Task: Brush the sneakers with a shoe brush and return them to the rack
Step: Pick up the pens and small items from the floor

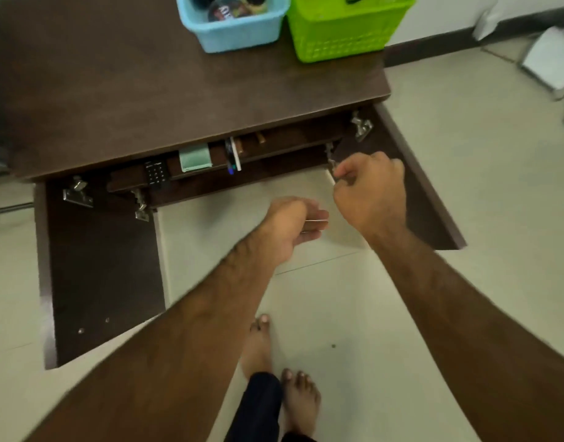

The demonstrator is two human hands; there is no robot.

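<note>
I look down on a dark brown shoe cabinet (191, 100) with both doors swung open. On its inner shelf only the tips of things show: a mint green item (194, 157), a black patterned item (156, 172) and a white and black item (234, 154). No brush is in view. My left hand (290, 228) hovers in front of the opening, fingers loosely extended, holding nothing. My right hand (370, 186) is clenched, its fingers pinched on the pale inner edge of the right door (433, 218) near the lower hinge.
The left door (105, 275) stands open over the pale tiled floor. A blue basket (232, 36) and a green basket (341, 33) sit on the cabinet top. My bare feet (280, 371) are below. A white object (551, 59) lies at the far right.
</note>
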